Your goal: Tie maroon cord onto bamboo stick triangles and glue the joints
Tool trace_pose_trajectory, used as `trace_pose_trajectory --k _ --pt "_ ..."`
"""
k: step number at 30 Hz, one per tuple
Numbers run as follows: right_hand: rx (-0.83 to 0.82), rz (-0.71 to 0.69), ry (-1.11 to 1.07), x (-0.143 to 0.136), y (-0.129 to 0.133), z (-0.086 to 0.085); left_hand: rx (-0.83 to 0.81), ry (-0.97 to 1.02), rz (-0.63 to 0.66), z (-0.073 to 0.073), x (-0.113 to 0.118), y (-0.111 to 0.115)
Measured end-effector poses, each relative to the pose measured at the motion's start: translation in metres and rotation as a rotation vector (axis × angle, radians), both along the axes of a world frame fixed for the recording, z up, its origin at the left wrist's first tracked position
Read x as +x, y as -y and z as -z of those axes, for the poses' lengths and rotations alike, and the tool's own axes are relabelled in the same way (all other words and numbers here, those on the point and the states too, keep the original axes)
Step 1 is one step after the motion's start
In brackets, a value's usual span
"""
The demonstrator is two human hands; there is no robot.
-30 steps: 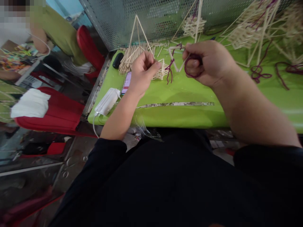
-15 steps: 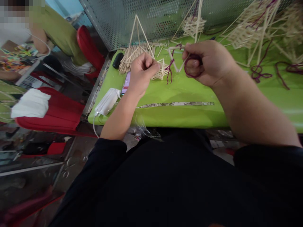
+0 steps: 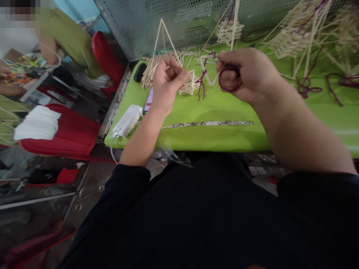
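Observation:
My right hand (image 3: 246, 74) is closed around a loop of purple yarn (image 3: 229, 89). Between its thumb and index finger it grips the corner of a small frame of pale wooden sticks (image 3: 204, 67), tied with purple yarn whose loose ends dangle at the left. Facing it, my left hand (image 3: 168, 82) has curled fingers, thumb and index close together; anything between the tips is too small to make out. Behind the left hand lie a small stacked-stick piece (image 3: 190, 86), a pile of loose sticks (image 3: 147, 76) and a stick pyramid (image 3: 162, 31).
On the green table (image 3: 218, 140) are a flat patterned strip (image 3: 213, 123), a white face mask (image 3: 127, 121), a phone (image 3: 148, 100) and a black object (image 3: 139, 72). More stick structures (image 3: 291, 45) stand at right. A perforated metal panel (image 3: 140, 30) rises behind; a red chair (image 3: 64, 130) stands left.
My left hand has shifted slightly left and up, its fingers a little less tightly curled. My right hand stays in place with the stick frame and yarn.

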State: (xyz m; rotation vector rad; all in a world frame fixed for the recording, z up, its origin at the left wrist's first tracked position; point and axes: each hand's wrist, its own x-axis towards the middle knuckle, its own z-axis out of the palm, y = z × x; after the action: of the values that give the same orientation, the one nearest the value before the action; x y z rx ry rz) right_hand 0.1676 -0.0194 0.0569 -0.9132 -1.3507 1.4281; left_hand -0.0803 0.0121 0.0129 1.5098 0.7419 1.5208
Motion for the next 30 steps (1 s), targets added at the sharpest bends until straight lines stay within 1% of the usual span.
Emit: trace_pose_trajectory --k 4,6,9,10,13,15,17,22,24,26,30 --pt "0.001 0.015 -0.012 0.000 0.001 0.001 -0.028 -0.059 -0.028 -0.001 0.001 0.004" --pt "0.006 0.018 -0.006 0.000 0.001 0.001 -0.021 -0.045 0.020 -0.003 0.002 0.008" --pt "0.010 0.000 0.002 0.001 -0.001 0.002 0.008 0.039 0.139 -0.003 0.004 0.011" --pt "0.008 -0.014 0.007 0.002 -0.002 0.002 0.003 0.049 0.145 -0.003 0.004 0.010" --pt "0.006 -0.034 0.022 0.002 -0.005 0.003 -0.048 0.026 0.043 0.001 0.004 0.005" --pt "0.012 -0.015 0.018 0.002 -0.005 0.003 -0.062 0.024 -0.003 0.002 0.003 0.002" --pt "0.010 0.005 0.010 0.000 -0.004 0.003 -0.064 0.033 0.000 0.001 0.001 0.001" --pt "-0.008 0.014 0.001 -0.001 0.001 -0.001 -0.092 0.034 0.077 -0.009 -0.003 0.009" --pt "-0.008 0.019 0.009 -0.001 0.001 -0.001 -0.087 0.024 0.085 -0.009 -0.003 0.012" --pt "-0.012 0.032 0.016 -0.001 0.002 -0.002 -0.074 -0.011 0.063 -0.007 -0.002 0.011" --pt "-0.020 0.050 0.018 -0.002 0.004 -0.003 0.008 -0.117 -0.047 0.003 0.001 0.002"
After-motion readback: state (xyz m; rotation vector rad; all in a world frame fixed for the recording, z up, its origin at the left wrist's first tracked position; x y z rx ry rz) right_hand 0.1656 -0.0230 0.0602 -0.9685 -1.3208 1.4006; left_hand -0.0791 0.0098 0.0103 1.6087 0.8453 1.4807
